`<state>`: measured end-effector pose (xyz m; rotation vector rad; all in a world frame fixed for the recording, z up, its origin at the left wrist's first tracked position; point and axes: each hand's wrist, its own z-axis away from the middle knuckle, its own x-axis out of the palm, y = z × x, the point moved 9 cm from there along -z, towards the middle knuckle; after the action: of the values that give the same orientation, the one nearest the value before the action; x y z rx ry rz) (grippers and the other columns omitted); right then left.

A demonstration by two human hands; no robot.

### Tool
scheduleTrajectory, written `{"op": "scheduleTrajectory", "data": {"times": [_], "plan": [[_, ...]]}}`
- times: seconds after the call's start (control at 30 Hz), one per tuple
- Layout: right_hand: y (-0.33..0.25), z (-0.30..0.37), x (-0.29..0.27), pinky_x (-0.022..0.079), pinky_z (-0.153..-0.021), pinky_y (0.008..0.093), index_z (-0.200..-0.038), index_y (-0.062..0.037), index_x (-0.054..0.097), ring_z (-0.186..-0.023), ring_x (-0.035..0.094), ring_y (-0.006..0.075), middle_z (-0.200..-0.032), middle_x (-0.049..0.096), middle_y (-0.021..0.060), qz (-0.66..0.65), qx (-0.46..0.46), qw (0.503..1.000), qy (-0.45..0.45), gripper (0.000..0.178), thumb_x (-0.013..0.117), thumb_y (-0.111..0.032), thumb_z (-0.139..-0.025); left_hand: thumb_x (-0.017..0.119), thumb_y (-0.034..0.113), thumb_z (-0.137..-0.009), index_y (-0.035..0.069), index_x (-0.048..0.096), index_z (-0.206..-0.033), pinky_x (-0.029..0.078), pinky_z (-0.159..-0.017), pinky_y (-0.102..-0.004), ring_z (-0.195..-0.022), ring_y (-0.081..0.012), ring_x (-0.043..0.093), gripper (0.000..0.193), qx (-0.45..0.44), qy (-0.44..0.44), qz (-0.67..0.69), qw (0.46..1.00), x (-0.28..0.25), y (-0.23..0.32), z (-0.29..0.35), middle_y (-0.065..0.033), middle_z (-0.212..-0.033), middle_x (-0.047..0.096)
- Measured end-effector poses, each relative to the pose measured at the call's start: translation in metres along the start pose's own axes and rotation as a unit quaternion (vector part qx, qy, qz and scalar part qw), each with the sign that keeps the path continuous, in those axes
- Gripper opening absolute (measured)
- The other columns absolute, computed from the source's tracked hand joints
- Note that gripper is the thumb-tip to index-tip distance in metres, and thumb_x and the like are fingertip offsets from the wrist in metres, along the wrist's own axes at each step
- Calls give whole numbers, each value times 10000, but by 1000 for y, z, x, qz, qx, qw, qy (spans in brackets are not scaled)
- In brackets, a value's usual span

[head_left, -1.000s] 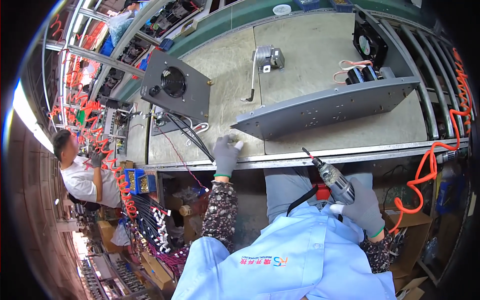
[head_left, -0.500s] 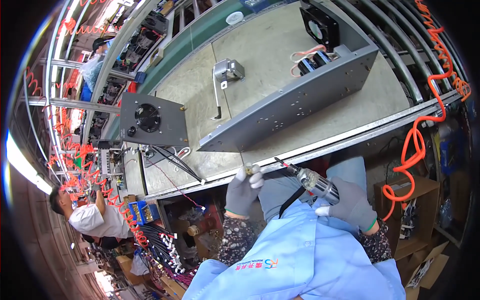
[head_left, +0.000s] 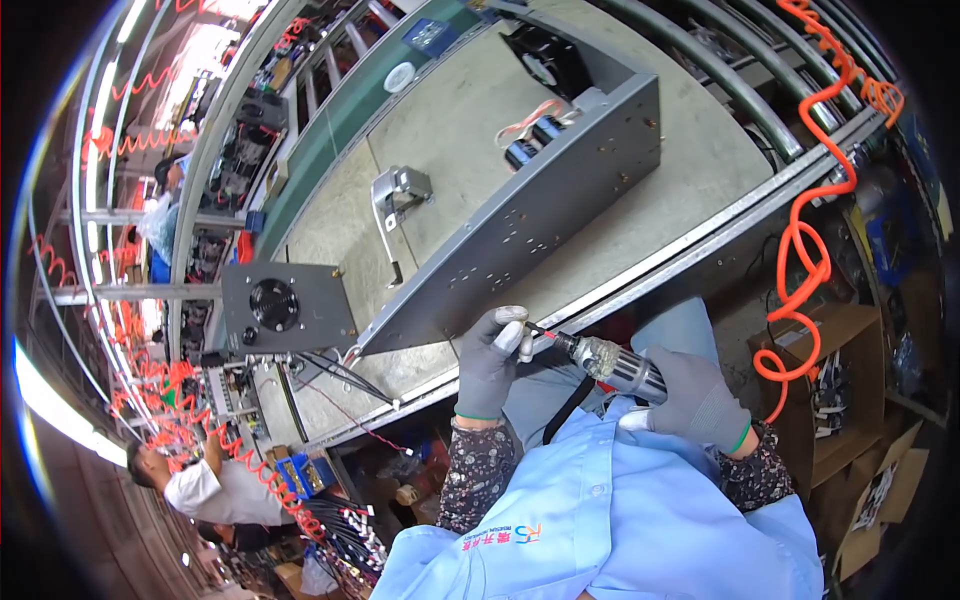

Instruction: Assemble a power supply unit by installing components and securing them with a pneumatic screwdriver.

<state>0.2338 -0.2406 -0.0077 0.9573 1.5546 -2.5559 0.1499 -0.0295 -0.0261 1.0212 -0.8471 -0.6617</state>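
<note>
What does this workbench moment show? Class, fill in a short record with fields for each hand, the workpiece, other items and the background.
Left hand: grey-gloved left hand, fingertips at the driver's tip
Right hand: gloved right hand gripping a powered screwdriver
Workpiece: long grey metal chassis on the bench
Other items: square fan unit, coiled orange hose
Background: another person lower left

A grey workbench [head_left: 690, 170] carries a long metal chassis [head_left: 530, 220], fan box [head_left: 285, 305] and bracket [head_left: 395, 195].
</note>
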Motion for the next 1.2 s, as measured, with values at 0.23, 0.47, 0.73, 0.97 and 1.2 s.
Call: {"op": "scheduleTrajectory", "data": {"times": [0.23, 0.47, 0.73, 0.97, 1.2], "plan": [[18, 2, -7, 467, -719, 436, -1004, -63, 522, -805, 604, 351, -815, 605, 154, 3, 29, 1000, 11, 568, 756, -424, -632, 597, 42, -833, -34, 626, -993, 423, -586, -203, -623, -63, 518, 179, 14, 53, -246, 968, 15, 19, -15, -24, -718, 579], [33, 6, -10, 471, -760, 438, -1021, -62, 525, -835, 607, 345, -858, 612, 162, 20, 40, 999, 18, 573, 756, -410, -628, 639, 54, -817, -31, 645, -963, 407, -577, -179, -632, -34, 500, 169, 49, 39, -379, 923, 37, 33, -26, -4, -758, 599], [38, 14, -32, 475, -755, 426, -1044, -59, 532, -841, 607, 337, -864, 608, 166, 13, -10, 998, 63, 611, 759, -431, -616, 607, 105, -840, -44, 623, -923, 339, -513, -191, -560, -46, 442, 172, -70, -43, -341, 936, 56, 32, -34, 9, -649, 528], [46, 18, -53, 475, -721, 431, -1012, -62, 546, -828, 606, 343, -820, 606, 173, -74, -42, 990, 111, 597, 775, -429, -602, 594, 272, -882, -38, 611, -1007, 281, -456, -185, -508, -34, 405, 335, -91, -117, -317, 937, 95, 43, -46, 21, -618, 486], [72, 14, -72, 470, -677, 419, -956, -38, 539, -778, 606, 367, -771, 598, 181, -186, 31, 956, 225, 617, 785, -465, -585, 569, 231, -899, -21, 599, -1112, 283, -448, -167, -495, -4, 385, 331, -20, -109, -420, 901, 148, 92, -69, 53, -656, 486]]}}
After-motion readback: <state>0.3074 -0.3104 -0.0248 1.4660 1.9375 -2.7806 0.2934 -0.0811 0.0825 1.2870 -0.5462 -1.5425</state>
